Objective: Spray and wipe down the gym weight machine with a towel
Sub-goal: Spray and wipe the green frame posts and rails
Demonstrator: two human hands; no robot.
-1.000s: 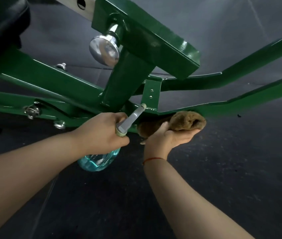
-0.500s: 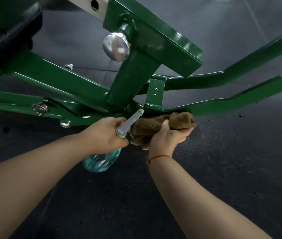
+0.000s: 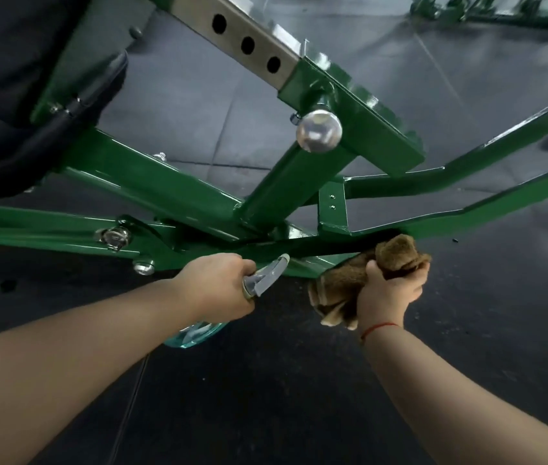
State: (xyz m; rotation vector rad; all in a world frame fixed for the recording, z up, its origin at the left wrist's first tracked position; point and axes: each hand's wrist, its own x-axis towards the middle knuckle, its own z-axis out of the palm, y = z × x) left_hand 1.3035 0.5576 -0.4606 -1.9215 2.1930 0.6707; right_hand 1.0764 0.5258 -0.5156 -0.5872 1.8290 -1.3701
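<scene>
In the head view, your left grip [image 3: 218, 283], at lower centre, is curled round the neck of the spray bottle [image 3: 265, 276]. The bottle's grey nozzle points up and right, just under the lower edge of the green machine frame [image 3: 165, 186]. Your right grip [image 3: 390, 293], right of centre, is clamped on the brown towel [image 3: 396, 255]. The towel's upper bunch touches the underside of the frame rail, and loose folds hang left of your wrist. The two grips are near each other but apart. Dark floor [image 3: 299, 414] lies open below and right of both arms. Above, a chrome knob [image 3: 318, 130] juts from the upright post. A black pad [image 3: 14, 95] fills the upper left.
</scene>
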